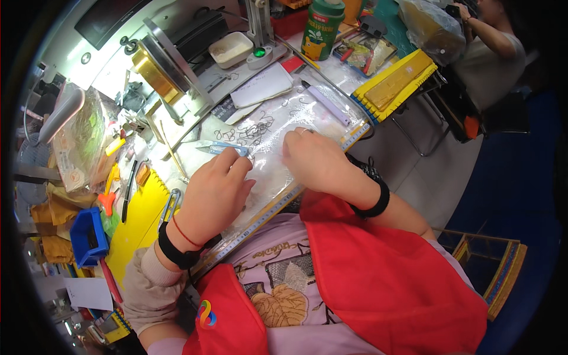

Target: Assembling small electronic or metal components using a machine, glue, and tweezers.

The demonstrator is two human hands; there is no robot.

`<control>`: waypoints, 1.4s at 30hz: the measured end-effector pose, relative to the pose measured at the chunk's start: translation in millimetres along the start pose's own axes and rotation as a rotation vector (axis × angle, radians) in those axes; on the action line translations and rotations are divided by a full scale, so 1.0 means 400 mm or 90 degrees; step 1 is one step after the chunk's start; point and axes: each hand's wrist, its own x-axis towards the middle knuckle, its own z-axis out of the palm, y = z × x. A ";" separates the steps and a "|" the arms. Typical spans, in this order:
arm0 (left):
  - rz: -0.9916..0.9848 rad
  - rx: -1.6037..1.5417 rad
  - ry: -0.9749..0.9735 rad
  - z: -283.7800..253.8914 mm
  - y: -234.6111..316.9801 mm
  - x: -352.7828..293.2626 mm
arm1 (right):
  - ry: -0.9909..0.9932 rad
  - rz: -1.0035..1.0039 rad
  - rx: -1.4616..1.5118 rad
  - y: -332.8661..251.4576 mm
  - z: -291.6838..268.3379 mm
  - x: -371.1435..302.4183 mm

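Note:
My left hand (pixel 216 186) is over the clear-covered bench top, fingers bent down and drawn together. Just beyond its knuckles lies a light-blue-handled tool (pixel 228 147) with a pointed metal end; the hand hides part of it. Facing it, my right hand (pixel 313 157) has its fingers curled in and pressed together. Whatever either set of fingertips pinches is too small or hidden to name. A loose scatter of small dark curved wire-like pieces (pixel 255 129) lies beyond both hands. The bench's near edge carries a measuring tape strip (pixel 260 220).
A brass-coloured drum machine (pixel 155 77) stands back left. White papers (pixel 261 86), a purple cutter-like tool (pixel 328 102) and a green jar (pixel 322 32) lie farther off. Yellow boards (pixel 142 222) and a blue bin (pixel 89 238) sit left. A person (pixel 491 53) is at far right.

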 end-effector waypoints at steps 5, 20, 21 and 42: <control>-0.009 -0.007 0.050 -0.035 0.010 -0.036 | -0.001 -0.064 0.171 -0.044 -0.040 0.021; -0.110 0.104 0.424 -0.172 -0.090 -0.129 | 0.218 -0.238 0.649 -0.352 -0.056 0.190; -0.106 0.143 0.446 -0.177 -0.096 -0.131 | 0.221 -0.240 0.631 -0.359 -0.054 0.197; -0.134 0.283 0.403 -0.230 -0.334 -0.033 | 0.372 -0.631 0.359 -0.357 -0.042 0.291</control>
